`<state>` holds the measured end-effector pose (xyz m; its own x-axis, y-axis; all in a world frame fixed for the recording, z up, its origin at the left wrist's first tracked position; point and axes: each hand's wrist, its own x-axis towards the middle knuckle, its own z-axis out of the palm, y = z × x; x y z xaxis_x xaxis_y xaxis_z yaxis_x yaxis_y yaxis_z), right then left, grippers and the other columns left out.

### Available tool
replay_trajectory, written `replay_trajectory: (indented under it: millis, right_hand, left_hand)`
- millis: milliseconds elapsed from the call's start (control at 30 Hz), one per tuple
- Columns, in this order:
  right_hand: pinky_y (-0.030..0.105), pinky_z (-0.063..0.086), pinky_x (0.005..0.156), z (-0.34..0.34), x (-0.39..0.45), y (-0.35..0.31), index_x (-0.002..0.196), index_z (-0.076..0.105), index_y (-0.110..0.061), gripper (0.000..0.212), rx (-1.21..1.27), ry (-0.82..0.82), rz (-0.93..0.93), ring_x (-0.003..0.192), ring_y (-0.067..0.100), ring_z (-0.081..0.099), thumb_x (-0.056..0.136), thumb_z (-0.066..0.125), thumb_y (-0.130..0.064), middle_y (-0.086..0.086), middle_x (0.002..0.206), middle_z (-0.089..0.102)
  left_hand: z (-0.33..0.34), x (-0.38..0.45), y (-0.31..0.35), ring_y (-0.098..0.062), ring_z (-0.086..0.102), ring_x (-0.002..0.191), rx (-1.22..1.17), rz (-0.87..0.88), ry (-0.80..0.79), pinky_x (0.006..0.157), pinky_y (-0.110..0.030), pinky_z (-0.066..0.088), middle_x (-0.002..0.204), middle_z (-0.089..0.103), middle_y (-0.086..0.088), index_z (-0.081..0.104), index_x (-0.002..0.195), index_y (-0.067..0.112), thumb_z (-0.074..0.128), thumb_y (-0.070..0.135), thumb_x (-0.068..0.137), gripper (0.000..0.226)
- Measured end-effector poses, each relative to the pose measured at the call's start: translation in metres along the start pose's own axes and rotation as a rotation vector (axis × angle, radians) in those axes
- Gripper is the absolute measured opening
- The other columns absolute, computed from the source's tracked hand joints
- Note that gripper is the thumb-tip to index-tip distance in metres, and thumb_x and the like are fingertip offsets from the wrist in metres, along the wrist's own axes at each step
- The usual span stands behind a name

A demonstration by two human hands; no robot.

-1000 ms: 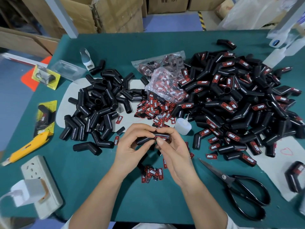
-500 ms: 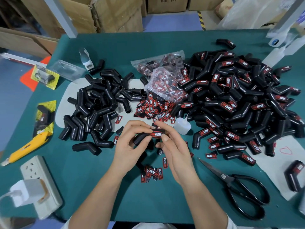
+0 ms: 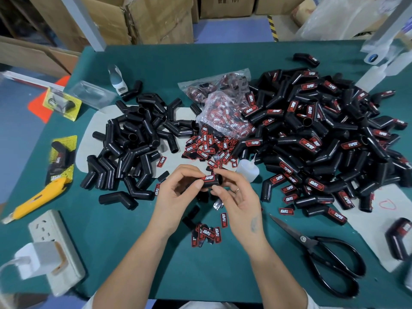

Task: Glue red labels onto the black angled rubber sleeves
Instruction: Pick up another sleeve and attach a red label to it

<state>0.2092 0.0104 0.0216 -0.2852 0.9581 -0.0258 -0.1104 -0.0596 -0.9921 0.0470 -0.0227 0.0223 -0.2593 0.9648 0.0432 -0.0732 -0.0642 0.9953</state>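
Labelled sleeve (image 3: 211,180) in left hand (image 3: 178,192) grip, right hand (image 3: 239,202) touching, piles flanking.

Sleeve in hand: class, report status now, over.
Left hand grips sleeve, label on top. Right hand fingers touching sleeve end. Glue bottle behind; nothing blocking.

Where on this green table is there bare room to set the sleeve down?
Bare green table lies between the white power strip, the loose red labels and the near edge. A smaller patch sits between the right hand and the black scissors. Crowded: the labelled-sleeve heap and the unlabelled black sleeve pile.
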Motion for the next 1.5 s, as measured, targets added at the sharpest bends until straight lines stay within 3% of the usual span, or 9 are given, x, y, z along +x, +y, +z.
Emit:
replay_trajectory:
  millis: [167, 300, 600, 933, 1067, 1167, 1300, 1367, 1500]
  right_hand:
    - [0.024, 0.055, 0.088, -0.002, -0.001, 0.002, 0.129, 0.07, -0.038, 0.034, -0.081, -0.003, -0.105, 0.109, 0.025, 0.068, 0.1, 0.068, -0.019, -0.007, 0.121, 0.064]
    - [0.031, 0.055, 0.093, -0.001, -0.003, 0.003, 0.127, 0.071, -0.037, 0.034, -0.137, -0.003, -0.176, 0.113, 0.027, 0.067, 0.1, 0.067, -0.017, -0.009, 0.123, 0.063]
    - [0.018, 0.051, 0.092, 0.002, -0.006, 0.002, 0.123, 0.075, -0.023, 0.038, -0.242, 0.008, -0.268, 0.11, 0.013, 0.067, 0.093, 0.07, 0.001, -0.016, 0.115, 0.065]
    - [0.027, 0.058, 0.092, 0.001, -0.013, 0.001, 0.125, 0.067, -0.021, 0.033, -0.266, -0.013, -0.302, 0.111, 0.019, 0.068, 0.096, 0.073, -0.005, -0.014, 0.119, 0.061]
    - [0.025, 0.057, 0.089, -0.012, -0.025, -0.012, 0.122, 0.065, -0.026, 0.029, -0.353, 0.06, -0.385, 0.111, 0.014, 0.067, 0.096, 0.075, -0.016, -0.02, 0.12, 0.06]
    - [0.026, 0.056, 0.084, -0.043, -0.02, -0.036, 0.123, 0.064, -0.031, 0.026, -0.336, 0.288, -0.582, 0.107, 0.014, 0.066, 0.099, 0.072, -0.023, -0.02, 0.123, 0.06]
    - [0.025, 0.051, 0.084, -0.102, 0.019, -0.063, 0.123, 0.059, -0.043, 0.03, -0.405, 0.625, -0.464, 0.098, 0.004, 0.061, 0.099, 0.072, -0.028, -0.024, 0.117, 0.061]
    - [0.022, 0.048, 0.09, -0.127, 0.042, -0.06, 0.124, 0.06, -0.037, 0.026, -0.591, 0.658, -0.323, 0.102, 0.002, 0.058, 0.099, 0.069, -0.034, -0.028, 0.114, 0.059]
    - [0.02, 0.029, 0.106, -0.142, 0.061, -0.045, 0.136, 0.063, -0.013, 0.036, -0.91, 0.626, -0.241, 0.129, 0.026, 0.048, 0.103, 0.063, -0.028, 0.005, 0.133, 0.062]
  left_hand:
    - [-0.004, 0.001, 0.0, -0.02, 0.064, 0.108, 0.072, 0.076, -0.021, 0.097, -0.025, 0.049, 0.108, 0.067, 0.002, 0.074, 0.102, 0.018, 0.07, 0.017, 0.094, 0.009]
    - [-0.002, 0.0, -0.002, -0.029, 0.063, 0.109, 0.102, 0.166, -0.028, 0.101, -0.035, 0.048, 0.111, 0.065, -0.001, 0.075, 0.102, 0.014, 0.07, 0.013, 0.094, 0.009]
    - [0.002, -0.003, -0.002, -0.026, 0.066, 0.1, 0.115, 0.182, 0.022, 0.094, -0.041, 0.051, 0.107, 0.066, 0.004, 0.08, 0.099, 0.026, 0.077, 0.021, 0.091, 0.01]
    - [0.002, -0.004, 0.003, -0.016, 0.071, 0.101, 0.114, 0.202, 0.038, 0.093, -0.026, 0.055, 0.106, 0.073, 0.009, 0.084, 0.102, 0.038, 0.08, 0.036, 0.09, 0.012]
    - [0.003, -0.005, -0.006, -0.037, 0.065, 0.122, 0.084, 0.259, -0.092, 0.106, -0.045, 0.052, 0.134, 0.065, -0.006, 0.074, 0.131, 0.03, 0.064, 0.041, 0.104, 0.031]
    - [-0.001, 0.0, -0.006, -0.045, 0.053, 0.135, -0.012, 0.245, -0.07, 0.109, -0.052, 0.049, 0.148, 0.055, -0.012, 0.064, 0.143, 0.025, 0.049, 0.042, 0.111, 0.039]
    - [-0.013, 0.006, -0.01, -0.028, 0.059, 0.131, 0.299, 0.237, 0.115, 0.112, -0.042, 0.047, 0.134, 0.065, -0.001, 0.076, 0.123, 0.026, 0.049, 0.033, 0.112, 0.03]
    - [-0.016, 0.009, -0.012, -0.021, 0.061, 0.126, 0.486, 0.245, 0.18, 0.112, -0.037, 0.045, 0.128, 0.066, 0.007, 0.078, 0.117, 0.025, 0.058, 0.022, 0.108, 0.022]
    - [-0.033, 0.022, -0.016, -0.029, 0.054, 0.13, 0.896, 0.346, 0.28, 0.115, -0.039, 0.039, 0.128, 0.064, -0.005, 0.078, 0.118, 0.012, 0.065, 0.003, 0.097, 0.026]
